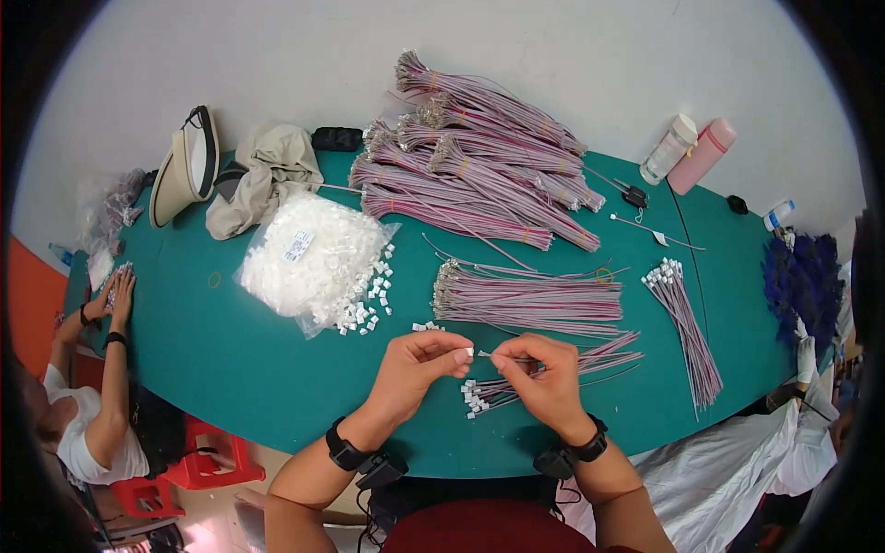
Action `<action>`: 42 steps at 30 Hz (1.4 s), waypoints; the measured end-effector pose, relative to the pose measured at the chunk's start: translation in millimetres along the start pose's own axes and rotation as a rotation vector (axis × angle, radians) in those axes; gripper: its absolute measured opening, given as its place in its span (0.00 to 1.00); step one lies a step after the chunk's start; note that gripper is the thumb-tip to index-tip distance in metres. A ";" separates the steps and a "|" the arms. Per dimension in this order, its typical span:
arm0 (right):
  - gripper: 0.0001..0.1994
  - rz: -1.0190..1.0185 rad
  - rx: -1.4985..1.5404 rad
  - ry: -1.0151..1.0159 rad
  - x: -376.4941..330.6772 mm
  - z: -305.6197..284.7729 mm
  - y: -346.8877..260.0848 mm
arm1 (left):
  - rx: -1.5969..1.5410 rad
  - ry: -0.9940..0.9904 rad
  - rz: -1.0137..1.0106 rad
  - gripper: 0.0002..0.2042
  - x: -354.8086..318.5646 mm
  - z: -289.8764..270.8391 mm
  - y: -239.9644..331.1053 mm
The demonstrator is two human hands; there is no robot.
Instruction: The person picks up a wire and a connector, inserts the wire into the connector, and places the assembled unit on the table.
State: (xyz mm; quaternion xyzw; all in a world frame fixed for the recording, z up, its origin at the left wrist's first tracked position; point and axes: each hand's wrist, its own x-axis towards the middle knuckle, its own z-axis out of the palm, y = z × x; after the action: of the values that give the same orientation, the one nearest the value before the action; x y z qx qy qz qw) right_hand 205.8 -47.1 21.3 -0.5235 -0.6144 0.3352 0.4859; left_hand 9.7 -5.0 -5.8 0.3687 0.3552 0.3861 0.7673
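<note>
A small white connector housing (469, 352) is pinched between the thumb and forefinger of my left hand (419, 369). Facing it across a narrow gap, my right hand (542, 373) grips a thin cable near its tip (485, 354). Beneath my right hand lies a loose bunch of cables with white connectors (475, 398) on their left ends. Just beyond my hands rests a bundle of pinkish-grey cables (530, 295) with bare metal terminals at the left. Loose white housings (373, 300) are scattered beside an opened clear bag of housings (313, 249).
Tied cable bundles (479, 157) are piled at the back. A finished-looking bunch (684, 341) lies right. Two bottles (687, 152), a visor hat (187, 170) and a grey cloth (267, 175) stand along the wall. Other people (101, 405) sit at the left and right edges of the green table (277, 387).
</note>
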 end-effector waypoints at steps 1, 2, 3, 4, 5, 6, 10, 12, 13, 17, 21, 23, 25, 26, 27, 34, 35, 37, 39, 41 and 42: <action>0.03 0.003 0.001 0.002 0.2 -0.4 -0.6 | 0.010 -0.005 -0.001 0.06 0.0 -0.4 -0.3; 0.03 0.015 0.004 -0.013 0.5 -0.8 -1.6 | 0.011 -0.006 -0.004 0.06 -0.2 -0.4 -0.5; 0.03 0.027 0.008 -0.028 0.8 -1.2 -2.4 | 0.019 -0.009 0.007 0.06 -0.4 -0.3 -0.4; 0.02 0.039 0.010 -0.041 0.9 -1.4 -2.9 | 0.026 -0.013 0.018 0.06 -0.6 -0.1 -0.2; 0.02 0.041 0.011 -0.038 0.8 -1.4 -3.0 | 0.034 -0.017 0.028 0.06 -0.8 0.1 0.1; 0.03 0.042 0.017 -0.045 0.7 -1.2 -3.0 | 0.035 -0.020 0.026 0.06 -1.0 0.3 0.5; 0.03 0.044 0.025 -0.056 1.0 -0.8 -3.5 | 0.059 -0.045 0.030 0.06 -1.9 1.1 2.5; 0.03 0.039 0.016 -0.061 1.4 -1.0 -4.1 | 0.079 -0.043 0.037 0.06 -2.3 1.4 2.7; 0.03 0.041 0.017 -0.057 1.3 -1.3 -4.9 | 0.089 -0.041 0.041 0.06 -2.6 1.7 2.8; 0.03 0.000 -0.045 -0.074 1.1 -3.0 -7.3 | 0.169 0.001 0.054 0.07 -4.1 4.1 3.9; 0.03 -0.026 -0.069 -0.078 -0.3 -3.0 -6.5 | 0.171 0.009 0.050 0.07 -4.1 4.9 4.3; 0.03 -0.031 -0.075 -0.077 0.1 -3.3 -5.8 | 0.184 0.006 0.053 0.06 -4.1 4.6 4.2; 0.03 -0.034 -0.078 -0.075 0.3 -3.6 -5.8 | 0.207 0.000 0.063 0.06 -4.3 4.2 4.5; 0.03 -0.044 -0.090 -0.073 0.5 -3.7 -5.7 | 0.207 -0.001 0.062 0.06 -4.2 4.0 4.5; 0.03 -0.054 -0.101 -0.071 0.6 -3.6 -5.6 | 0.213 -0.004 0.068 0.06 -4.0 3.6 4.5; 0.04 -0.115 -0.124 -0.103 0.3 -3.1 -1.9 | 0.259 0.010 0.084 0.05 -3.4 3.2 5.1; 0.04 -0.131 -0.131 -0.098 0.6 -3.1 -1.7 | 0.250 0.004 0.069 0.06 -3.1 2.5 5.2; 0.04 -0.148 -0.138 -0.092 1.1 -2.9 -1.2 | 0.231 -0.009 0.039 0.06 -2.5 1.1 5.2; 0.04 -0.173 -0.147 -0.091 1.5 -2.8 -0.5 | 0.230 -0.010 0.039 0.06 -2.1 -0.1 4.2; 0.04 -0.186 -0.152 -0.091 1.2 -2.4 0.3 | 0.228 -0.014 0.036 0.06 -2.1 -0.7 3.3; 0.04 -0.176 -0.152 -0.090 0.5 -1.9 0.6 | 0.228 -0.015 0.037 0.06 -2.4 -0.3 3.3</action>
State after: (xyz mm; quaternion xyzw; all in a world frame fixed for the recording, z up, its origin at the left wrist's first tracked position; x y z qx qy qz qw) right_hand 207.8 -46.7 21.5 -0.4875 -0.7028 0.2668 0.4442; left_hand 7.3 -5.5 -2.6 0.4630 0.3844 0.3543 0.7157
